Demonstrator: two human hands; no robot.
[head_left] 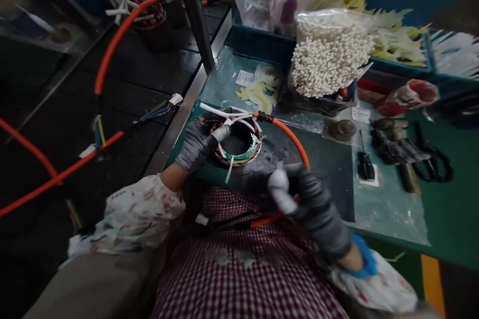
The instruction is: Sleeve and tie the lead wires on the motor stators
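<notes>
On the green bench [452,219], the left hand [195,143] clamps the stator ring [251,152], likely heavy and rigid, by the rim under its fingertips, while the right hand [312,204] fists the limp-looking orange cable [295,142].

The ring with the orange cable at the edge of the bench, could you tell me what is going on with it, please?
A person in grey gloves is working on it. The left hand grips the ring at its left edge. The right hand holds a white piece beside the orange cable, which arcs from the ring toward that hand. A bag of white bits and scissors lie farther off on the green bench.
</notes>
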